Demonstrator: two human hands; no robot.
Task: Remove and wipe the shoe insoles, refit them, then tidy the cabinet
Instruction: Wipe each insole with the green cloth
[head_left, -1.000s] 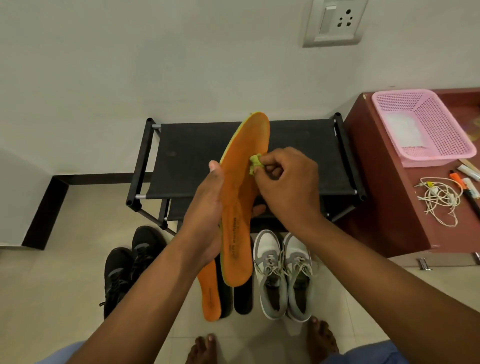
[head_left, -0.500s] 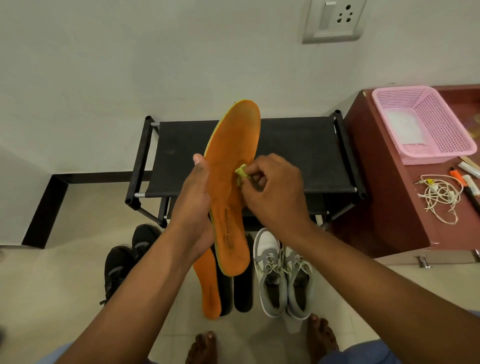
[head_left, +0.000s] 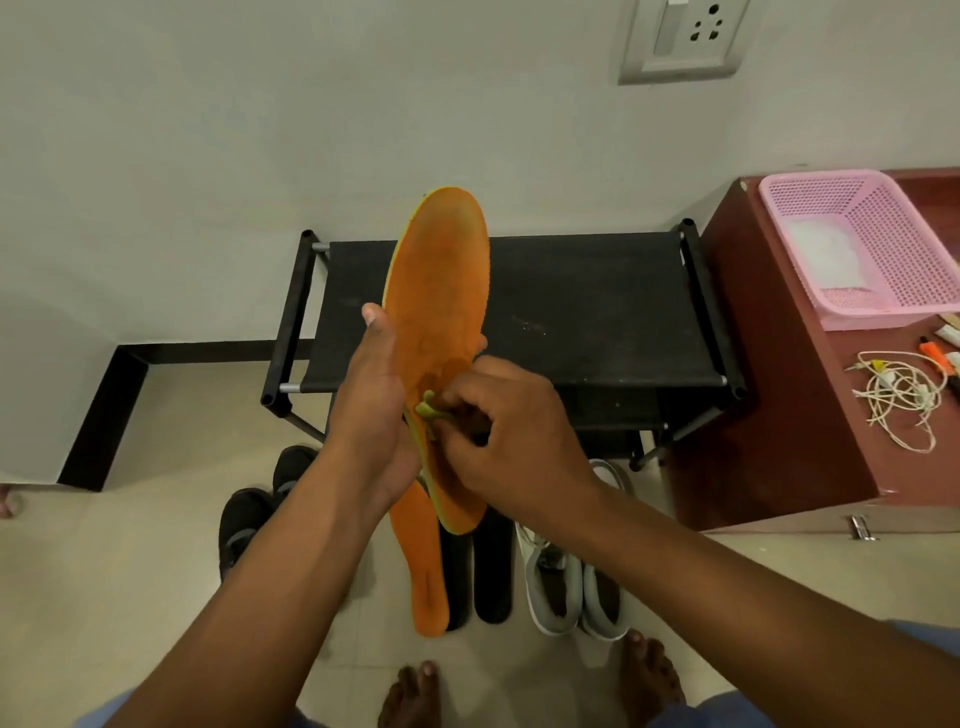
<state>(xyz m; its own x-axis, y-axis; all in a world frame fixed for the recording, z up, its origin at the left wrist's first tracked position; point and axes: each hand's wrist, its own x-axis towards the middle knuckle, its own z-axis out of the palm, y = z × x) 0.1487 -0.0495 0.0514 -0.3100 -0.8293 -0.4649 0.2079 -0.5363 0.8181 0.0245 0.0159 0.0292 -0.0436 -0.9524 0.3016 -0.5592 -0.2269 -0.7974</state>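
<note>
Hands are working together above the black shoe rack (head_left: 571, 312): the left hand (head_left: 374, 395) is gripping an upright orange insole (head_left: 441, 291) by its edge, while the right hand (head_left: 509, 436) is pinching a small green cloth (head_left: 428, 408) against its lower face. Second orange insole (head_left: 423, 561) is lying on the floor (head_left: 104, 597) beside two black insoles (head_left: 491, 566).

A long orange foam insole with a yellow-green edge (head_left: 439, 312) stands nearly upright above the black fabric shoe rack (head_left: 597, 312), a small crumpled yellow-green cloth (head_left: 429, 410) pressed against its lower middle.
</note>
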